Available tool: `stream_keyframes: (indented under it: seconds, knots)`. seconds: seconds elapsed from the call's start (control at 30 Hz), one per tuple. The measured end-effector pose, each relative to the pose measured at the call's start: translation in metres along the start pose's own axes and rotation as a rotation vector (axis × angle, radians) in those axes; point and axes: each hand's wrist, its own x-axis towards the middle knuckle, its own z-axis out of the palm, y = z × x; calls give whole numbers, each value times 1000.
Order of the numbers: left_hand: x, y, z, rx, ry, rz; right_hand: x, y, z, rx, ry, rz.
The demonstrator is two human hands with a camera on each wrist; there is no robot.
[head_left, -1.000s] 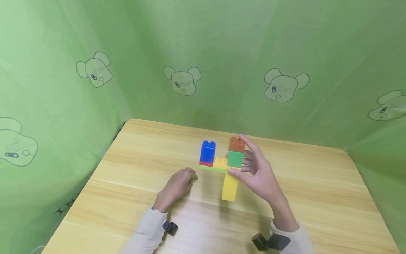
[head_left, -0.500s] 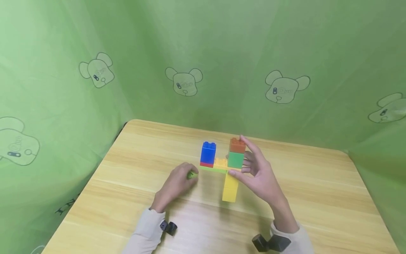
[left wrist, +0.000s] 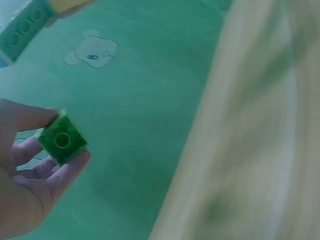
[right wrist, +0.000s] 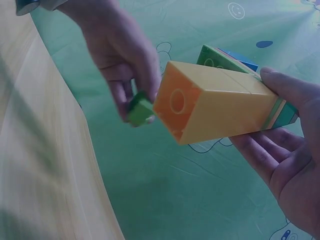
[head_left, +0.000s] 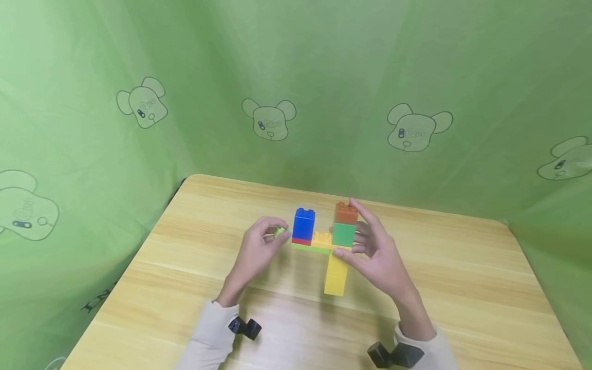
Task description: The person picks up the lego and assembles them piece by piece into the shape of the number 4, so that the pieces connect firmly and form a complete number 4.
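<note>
My right hand (head_left: 381, 257) holds a structure of toy building bricks above the table, thumb in front and fingers behind. Its stem is yellow bricks (head_left: 335, 275) under a flat yellow piece (head_left: 322, 238) and a light green plate (head_left: 311, 248). On top, a blue brick (head_left: 303, 224) stands over a thin red piece at the left; an orange-brown brick (head_left: 346, 212) sits on a green brick (head_left: 344, 234) at the right. Left of the blue brick, my left hand (head_left: 254, 249) pinches a small light green brick (left wrist: 62, 137), its hollow underside facing the left wrist camera.
Both hands are over a wood-grain table (head_left: 185, 257). A green curtain (head_left: 333, 61) printed with bear heads hangs behind and around it. Small black devices, one a wrist camera (head_left: 245, 327), are strapped at both cuffs.
My left hand has risen and turned, bringing the small light green brick up from below to beside the blue brick. My right hand and the structure have hardly moved.
</note>
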Motion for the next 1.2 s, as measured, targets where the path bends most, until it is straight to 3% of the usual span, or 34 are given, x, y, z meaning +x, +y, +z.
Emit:
stream_keyframes:
  seconds: [0.1, 0.23, 0.5, 0.87, 1.2]
  knots:
    - [2, 7, -2, -131, 45, -2, -1, 0, 0, -2, 0, 6]
    - [5, 14, -4, -277, 86, 46, -1, 1, 0, -1, -4, 15]
    - [10, 31, -5, -406, 126, 172, -2, 2, 0, -31, -14, 54]
    - [10, 52, 1, -433, 108, 262, -3, 4, 2, -60, -76, 92]
    - [7, 59, 6, -308, 66, 356, -3, 4, 2, -56, -90, 64]
